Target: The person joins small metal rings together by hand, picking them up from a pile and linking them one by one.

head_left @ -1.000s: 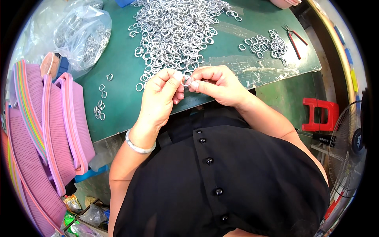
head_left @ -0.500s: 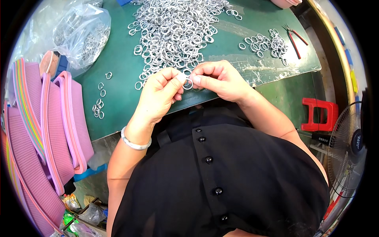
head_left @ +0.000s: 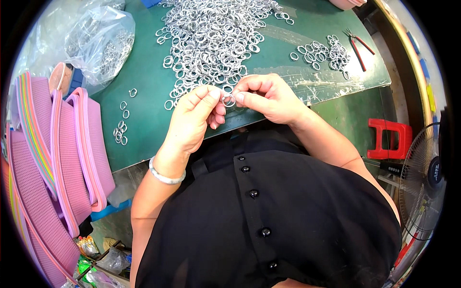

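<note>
A person seated at a green worktop (head_left: 144,125) is looking down at their own two hands, which are meeting just above its near edge. The left hand (head_left: 192,120) and the right hand (head_left: 269,98) are each pinching opposite sides of one small silver metal ring (head_left: 229,100), fingers closed on it and the ring raised clear of the surface, probably so both thumbs can work it close to the eyes. A silver bangle (head_left: 165,175) is sitting on the left wrist.

Directly beyond the hands a large heap of loose rings (head_left: 211,38) is spreading across the worktop, near enough to reach without leaning. A smaller cluster of rings (head_left: 324,50) is lying to the right, apart from the heap, with red-handled pliers (head_left: 357,44) just beside it. A few stray rings (head_left: 122,127) are lying to the left. A clear plastic bag of rings (head_left: 103,45) is slumping at the far left corner. Pink woven mesh pieces (head_left: 62,158) are standing stacked on edge off the worktop's left side. A red stool (head_left: 390,139) and a fan (head_left: 427,177) are standing on the right.
</note>
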`<act>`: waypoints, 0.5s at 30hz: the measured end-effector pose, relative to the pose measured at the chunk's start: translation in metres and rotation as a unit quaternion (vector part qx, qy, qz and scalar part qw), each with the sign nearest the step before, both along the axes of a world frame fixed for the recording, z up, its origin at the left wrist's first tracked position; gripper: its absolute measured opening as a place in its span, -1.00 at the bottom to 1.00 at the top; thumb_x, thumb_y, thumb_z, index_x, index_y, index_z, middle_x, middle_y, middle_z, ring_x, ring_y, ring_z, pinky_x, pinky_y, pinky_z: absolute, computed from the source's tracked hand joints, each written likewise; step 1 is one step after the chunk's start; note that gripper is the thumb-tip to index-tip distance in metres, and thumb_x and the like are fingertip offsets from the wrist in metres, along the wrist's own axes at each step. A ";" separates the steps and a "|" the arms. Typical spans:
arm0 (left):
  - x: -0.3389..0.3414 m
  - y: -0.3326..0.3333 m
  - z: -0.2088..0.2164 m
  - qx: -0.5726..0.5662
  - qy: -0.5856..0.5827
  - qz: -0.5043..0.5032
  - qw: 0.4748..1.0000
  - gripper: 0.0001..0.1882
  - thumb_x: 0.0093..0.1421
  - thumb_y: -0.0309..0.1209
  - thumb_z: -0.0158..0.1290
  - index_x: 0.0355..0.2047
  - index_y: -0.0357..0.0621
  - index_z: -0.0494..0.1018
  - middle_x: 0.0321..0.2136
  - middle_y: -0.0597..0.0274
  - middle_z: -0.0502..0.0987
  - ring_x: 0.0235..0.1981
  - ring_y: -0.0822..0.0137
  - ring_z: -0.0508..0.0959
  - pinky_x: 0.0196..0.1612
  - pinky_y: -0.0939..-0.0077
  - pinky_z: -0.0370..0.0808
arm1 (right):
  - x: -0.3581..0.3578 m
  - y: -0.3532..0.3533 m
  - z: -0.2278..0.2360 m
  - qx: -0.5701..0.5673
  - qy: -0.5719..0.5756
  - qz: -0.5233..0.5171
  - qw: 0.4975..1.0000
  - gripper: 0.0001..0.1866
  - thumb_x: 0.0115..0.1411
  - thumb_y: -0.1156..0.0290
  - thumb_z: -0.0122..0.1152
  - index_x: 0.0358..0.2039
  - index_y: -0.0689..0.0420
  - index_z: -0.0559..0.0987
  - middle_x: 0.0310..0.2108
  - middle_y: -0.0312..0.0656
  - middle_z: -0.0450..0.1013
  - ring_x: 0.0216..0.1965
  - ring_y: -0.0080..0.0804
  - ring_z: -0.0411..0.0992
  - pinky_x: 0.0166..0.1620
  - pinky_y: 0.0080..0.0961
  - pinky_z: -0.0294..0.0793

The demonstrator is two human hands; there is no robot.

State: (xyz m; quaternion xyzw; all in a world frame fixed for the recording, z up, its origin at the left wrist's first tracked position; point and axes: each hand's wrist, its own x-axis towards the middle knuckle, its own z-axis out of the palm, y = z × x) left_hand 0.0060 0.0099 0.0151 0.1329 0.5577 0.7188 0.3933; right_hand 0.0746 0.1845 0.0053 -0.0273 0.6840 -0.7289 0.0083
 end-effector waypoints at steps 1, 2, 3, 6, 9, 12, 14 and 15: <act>0.000 0.000 0.000 0.000 0.000 0.000 1.000 -0.80 0.21 -0.33 -0.13 -0.41 -0.18 0.40 -0.65 0.37 0.38 -0.66 0.56 0.35 -0.61 0.77 0.26 | 0.000 0.001 0.000 0.022 0.007 -0.002 1.000 -0.87 0.09 0.43 0.07 -0.45 0.24 0.50 -0.57 -0.41 0.38 -0.51 -0.76 0.25 -0.41 -0.74 0.26; 0.000 0.000 0.000 0.001 -0.001 -0.002 1.000 -0.79 0.21 -0.32 -0.13 -0.41 -0.18 0.40 -0.65 0.37 0.38 -0.66 0.56 0.36 -0.62 0.77 0.26 | 0.000 0.000 0.000 0.022 0.007 -0.002 1.000 -0.87 0.09 0.43 0.07 -0.45 0.24 0.50 -0.57 -0.41 0.38 -0.51 -0.76 0.25 -0.41 -0.74 0.26; 0.000 -0.001 0.001 0.002 -0.002 -0.003 1.000 -0.78 0.21 -0.31 -0.14 -0.41 -0.19 0.40 -0.65 0.37 0.38 -0.66 0.55 0.36 -0.62 0.77 0.26 | 0.000 -0.001 0.000 0.016 0.017 -0.005 1.000 -0.87 0.10 0.43 0.07 -0.45 0.23 0.49 -0.57 -0.42 0.37 -0.51 -0.77 0.24 -0.42 -0.74 0.26; 0.000 -0.002 0.002 0.005 -0.002 -0.004 1.000 -0.78 0.21 -0.29 -0.14 -0.41 -0.18 0.40 -0.64 0.38 0.38 -0.65 0.56 0.36 -0.61 0.77 0.25 | 0.001 0.000 0.001 0.022 0.029 -0.006 0.999 -0.90 0.09 0.48 0.05 -0.46 0.25 0.48 -0.51 -0.35 0.37 -0.47 -0.70 0.27 -0.38 -0.71 0.26; 0.003 -0.003 0.002 -0.012 -0.010 0.035 0.999 -0.76 0.20 -0.28 -0.13 -0.44 -0.19 0.40 -0.67 0.35 0.37 -0.68 0.54 0.35 -0.64 0.76 0.25 | -0.001 0.000 -0.001 0.105 0.133 -0.029 0.985 -0.95 0.05 0.57 0.05 -0.46 0.26 0.47 -0.45 -0.24 0.39 -0.43 -0.57 0.32 -0.36 -0.64 0.29; 0.004 -0.006 0.005 -0.013 -0.068 0.013 0.998 -0.75 0.20 -0.28 -0.13 -0.48 -0.19 0.40 -0.69 0.31 0.39 -0.72 0.51 0.36 -0.67 0.73 0.26 | -0.003 0.002 0.003 0.249 0.306 -0.068 0.916 -0.91 -0.05 0.62 0.10 -0.45 0.25 0.47 -0.45 -0.18 0.39 -0.46 -0.42 0.35 -0.39 -0.56 0.33; 0.006 -0.004 0.009 -0.015 -0.081 0.001 0.997 -0.74 0.19 -0.28 -0.12 -0.48 -0.20 0.41 -0.70 0.31 0.40 -0.72 0.51 0.39 -0.68 0.74 0.28 | -0.004 0.001 0.003 0.322 0.372 -0.081 0.867 -0.86 -0.10 0.63 0.14 -0.44 0.25 0.47 -0.45 -0.15 0.39 -0.47 -0.34 0.36 -0.41 -0.52 0.35; 0.007 -0.004 0.011 -0.017 -0.094 -0.010 0.995 -0.73 0.19 -0.28 -0.11 -0.48 -0.21 0.43 -0.70 0.31 0.42 -0.73 0.51 0.41 -0.69 0.75 0.30 | -0.005 -0.001 0.003 0.359 0.404 -0.096 0.836 -0.85 -0.12 0.59 0.15 -0.45 0.21 0.47 -0.46 -0.18 0.38 -0.46 -0.31 0.35 -0.40 -0.50 0.35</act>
